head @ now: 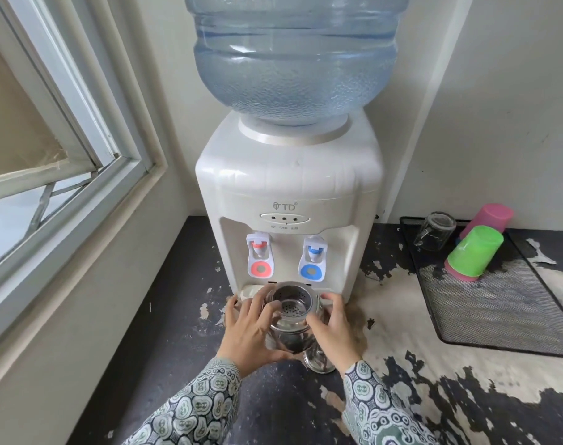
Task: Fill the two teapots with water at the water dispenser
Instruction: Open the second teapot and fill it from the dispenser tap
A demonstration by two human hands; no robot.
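A glass teapot (pixel 291 319) with a perforated steel strainer in its mouth stands lidless just in front of the white water dispenser (pixel 286 194). My left hand (pixel 249 329) wraps its left side and my right hand (pixel 333 329) its right side. The pot sits between and below the red hot tap (pixel 259 255) and the blue tap (pixel 313 258). A round steel lid (pixel 318 359) lies on the counter under my right wrist. No second teapot is in view.
A large blue water bottle (pixel 294 56) tops the dispenser. At right, a black mesh mat (pixel 498 303) carries an upturned glass mug (pixel 436 231) and green and pink plastic cups (pixel 474 252). A window frame (pixel 81 149) lines the left wall. The counter's dark surface is peeling.
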